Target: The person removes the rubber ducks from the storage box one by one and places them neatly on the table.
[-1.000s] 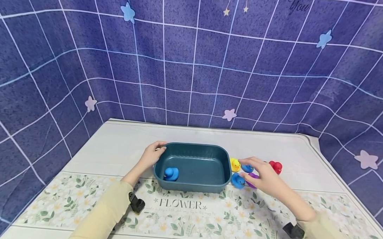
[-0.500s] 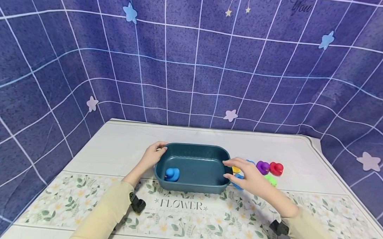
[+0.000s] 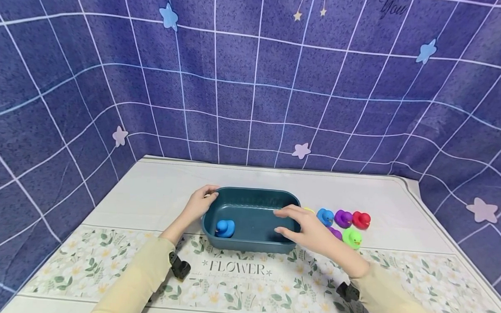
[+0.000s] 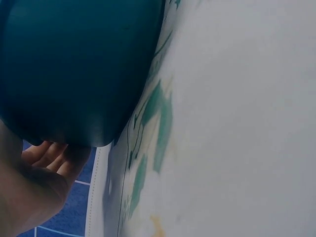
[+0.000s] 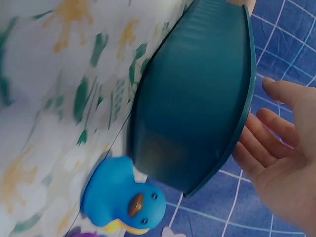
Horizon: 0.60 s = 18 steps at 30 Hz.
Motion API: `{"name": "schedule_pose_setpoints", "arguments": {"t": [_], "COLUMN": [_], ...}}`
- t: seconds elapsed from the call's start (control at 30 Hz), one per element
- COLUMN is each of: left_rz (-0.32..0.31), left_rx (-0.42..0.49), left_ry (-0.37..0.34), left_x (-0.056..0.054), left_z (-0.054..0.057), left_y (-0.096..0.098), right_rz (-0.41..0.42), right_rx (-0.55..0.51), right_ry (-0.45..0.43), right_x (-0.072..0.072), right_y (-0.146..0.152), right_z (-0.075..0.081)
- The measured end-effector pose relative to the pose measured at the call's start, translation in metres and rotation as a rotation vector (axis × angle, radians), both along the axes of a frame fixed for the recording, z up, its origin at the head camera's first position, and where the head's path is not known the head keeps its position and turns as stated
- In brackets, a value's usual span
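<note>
A dark teal plastic basin (image 3: 251,247) stands in the middle of the table, with a blue rubber duck (image 3: 225,228) in its left front corner. At the basin's left end, my left hand (image 3: 200,204) grips the rim; the left wrist view shows its fingers (image 4: 49,155) against the outer wall. My right hand (image 3: 308,227) is over the basin's right end, thumb and fingers apart, holding nothing. In the right wrist view, this hand (image 5: 279,143) is beside the basin rim. Another blue rubber duck (image 5: 111,192) sits just outside the basin.
Right of the basin are blue (image 3: 325,217), purple (image 3: 343,218), red (image 3: 361,220) and green (image 3: 351,238) rubber ducks. My right hand partly covers a yellow duck (image 3: 309,209) and a second purple one (image 3: 336,232). A purple grid-patterned curtain (image 3: 235,105) surrounds the table.
My right hand has moved left from above the ducks to over the basin's right end, uncovering several ducks. The left hand and the basin have stayed put.
</note>
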State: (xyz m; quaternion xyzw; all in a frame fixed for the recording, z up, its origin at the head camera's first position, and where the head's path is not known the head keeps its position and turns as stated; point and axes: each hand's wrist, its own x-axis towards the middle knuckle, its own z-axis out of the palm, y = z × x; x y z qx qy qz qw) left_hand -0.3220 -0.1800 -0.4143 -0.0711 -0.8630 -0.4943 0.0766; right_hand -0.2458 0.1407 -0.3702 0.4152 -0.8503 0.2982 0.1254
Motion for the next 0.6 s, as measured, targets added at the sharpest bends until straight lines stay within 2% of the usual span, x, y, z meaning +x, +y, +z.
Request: {"name": "schedule_pose_setpoints", "arguments": {"t": [0.37, 0.6], "left_rz": [0.005, 0.013], "left_rx": [-0.009, -0.010], "left_ry": [0.000, 0.002], "left_x": [0.000, -0.002], "left_z": [-0.002, -0.003], "left_y": [0.000, -0.001], "right_rz": [0.013, 0.090], "right_rx": [0.037, -0.014], "right_ry": [-0.034, -0.044], "right_x": [-0.003, -0.008], "right_y": [-0.021, -0.036], "right_z": [0.000, -0.002]}}
